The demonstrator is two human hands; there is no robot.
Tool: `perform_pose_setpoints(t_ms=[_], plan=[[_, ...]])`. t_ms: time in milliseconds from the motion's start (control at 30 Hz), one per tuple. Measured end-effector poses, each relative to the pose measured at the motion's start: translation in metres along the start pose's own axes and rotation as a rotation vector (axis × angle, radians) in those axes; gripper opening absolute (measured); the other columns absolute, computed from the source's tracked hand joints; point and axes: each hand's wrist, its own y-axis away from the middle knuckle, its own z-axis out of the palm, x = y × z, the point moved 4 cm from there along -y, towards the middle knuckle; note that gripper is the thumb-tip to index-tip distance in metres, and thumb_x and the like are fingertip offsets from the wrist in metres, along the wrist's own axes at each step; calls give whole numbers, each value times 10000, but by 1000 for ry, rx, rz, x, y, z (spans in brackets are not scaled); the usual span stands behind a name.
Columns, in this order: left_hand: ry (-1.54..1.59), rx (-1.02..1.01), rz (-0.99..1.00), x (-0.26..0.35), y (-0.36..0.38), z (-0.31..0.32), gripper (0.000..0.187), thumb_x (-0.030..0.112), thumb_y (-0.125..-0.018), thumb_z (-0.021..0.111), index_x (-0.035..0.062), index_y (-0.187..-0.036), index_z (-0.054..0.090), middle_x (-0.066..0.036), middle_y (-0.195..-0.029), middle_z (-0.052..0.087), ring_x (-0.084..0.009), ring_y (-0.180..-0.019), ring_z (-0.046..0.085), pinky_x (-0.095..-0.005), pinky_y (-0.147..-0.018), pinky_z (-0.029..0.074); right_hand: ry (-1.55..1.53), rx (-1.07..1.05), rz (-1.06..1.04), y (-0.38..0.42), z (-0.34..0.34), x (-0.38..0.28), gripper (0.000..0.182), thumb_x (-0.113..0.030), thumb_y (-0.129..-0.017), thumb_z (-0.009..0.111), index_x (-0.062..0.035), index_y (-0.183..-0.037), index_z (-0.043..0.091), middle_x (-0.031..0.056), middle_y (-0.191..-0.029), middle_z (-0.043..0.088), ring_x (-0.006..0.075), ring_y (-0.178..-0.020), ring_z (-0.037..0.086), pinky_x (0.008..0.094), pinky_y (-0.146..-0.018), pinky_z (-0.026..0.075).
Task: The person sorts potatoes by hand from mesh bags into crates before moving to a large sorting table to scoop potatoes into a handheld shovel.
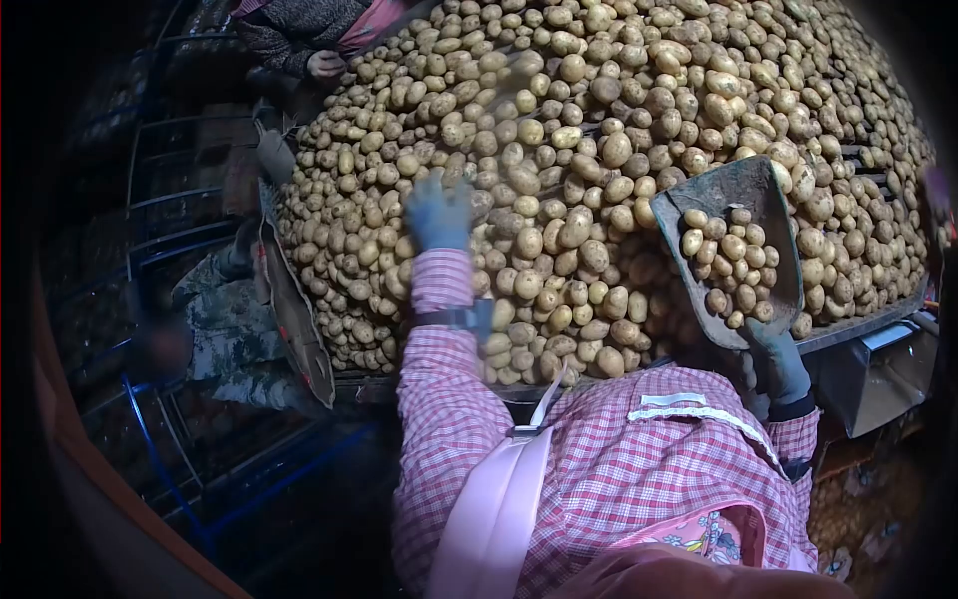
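Gloved in blue-grey, my left hand (pixel 439 214) reaches over the heap of potatoes (pixel 575 228); its fingers are spread and a little blurred, and nothing shows in them. At the right, my right hand (pixel 778 361) is wrapped round the near end of a worn scoop (pixel 689 240). The scoop lies on the heap, its wide mouth pointing away from me, and holds several small potatoes (pixel 734 262). A dark band circles my left sleeve.
A co-worker's hand (pixel 325 65) rests by the heap's upper left edge. Another person's camouflage sleeve (pixel 235 329) is at the left, beside a cardboard flap (pixel 289 304). A metal chute (pixel 878 374) stands at the right. Blue metal frames (pixel 160 449) fill the dark left side.
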Motion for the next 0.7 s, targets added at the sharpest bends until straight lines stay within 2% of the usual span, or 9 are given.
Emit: perform_pose_setpoints(t_ms=[33, 200, 333, 367, 433, 533, 567, 633, 700], plan=[[-87, 3, -128, -25, 9, -4, 704, 580, -1042, 514, 51, -1505, 527, -243, -1509, 532, -437, -1351, 527, -555, -1134, 441, 8, -11, -5, -1, -1, 0, 325, -263, -986, 724, -50, -1217, 639, 57, -854, 725, 118, -463, 597, 239, -349, 429], [-178, -81, -194, -4, 2, 9, 725, 632, -1054, 445, 92, -1533, 506, -243, -1539, 498, -427, -1393, 492, -558, -1161, 406, -5, -34, 13, -7, -10, 4, 334, -241, -1000, 698, -36, -1255, 631, 81, -934, 736, 139, -472, 595, 247, -360, 433], [37, -282, -99, 65, 5, 37, 623, 624, -1053, 445, 201, -1495, 562, -203, -1486, 573, -402, -1354, 547, -526, -1163, 416, -18, -38, 14, -12, -8, 8, 388, -249, -1034, 649, -62, -1364, 568, 86, -1040, 757, 118, -517, 615, 226, -385, 442], [5, -52, -45, 93, 20, 36, 655, 655, -1041, 445, 198, -1493, 569, -214, -1489, 568, -411, -1351, 549, -523, -1160, 418, -16, -28, 4, -13, -12, 10, 384, -246, -1038, 642, -62, -1367, 567, 89, -1055, 756, 120, -515, 613, 226, -384, 440], [383, -67, -59, 136, 23, 39, 707, 688, -1014, 491, 168, -1487, 565, -212, -1539, 522, -418, -1484, 376, -523, -1230, 303, -14, -16, -4, -14, -17, 15, 376, -241, -1045, 629, -60, -1369, 567, 96, -1080, 756, 123, -509, 608, 225, -381, 434], [362, 122, 152, 187, 19, 45, 657, 529, -981, 652, 101, -1473, 569, -193, -1463, 556, -388, -1381, 411, -526, -1211, 330, -8, -42, -12, -10, -11, 12, 359, -240, -1053, 618, -54, -1357, 577, 103, -1095, 755, 131, -493, 596, 230, -372, 423], [490, 80, 178, 200, 22, 55, 627, 441, -947, 723, 93, -1451, 590, -181, -1463, 559, -384, -1405, 416, -517, -1223, 325, 8, -25, -21, -8, -7, 9, 327, -253, -1039, 641, -53, -1294, 607, 91, -999, 739, 133, -476, 583, 239, -372, 420], [668, 87, 299, 224, 40, 49, 610, 385, -931, 761, 89, -1439, 599, -190, -1456, 556, -385, -1391, 468, -500, -1212, 361, 44, 16, -33, -3, 2, 1, 280, -279, -1009, 687, -50, -1168, 666, 68, -805, 709, 137, -442, 557, 258, -373, 414], [713, 104, 330, 213, 46, 40, 597, 350, -934, 765, 62, -1431, 601, -207, -1450, 557, -392, -1370, 505, -491, -1189, 398, 49, 21, -43, -6, -1, 3, 283, -279, -1010, 687, -52, -1178, 659, 70, -812, 710, 135, -438, 556, 258, -368, 414]])
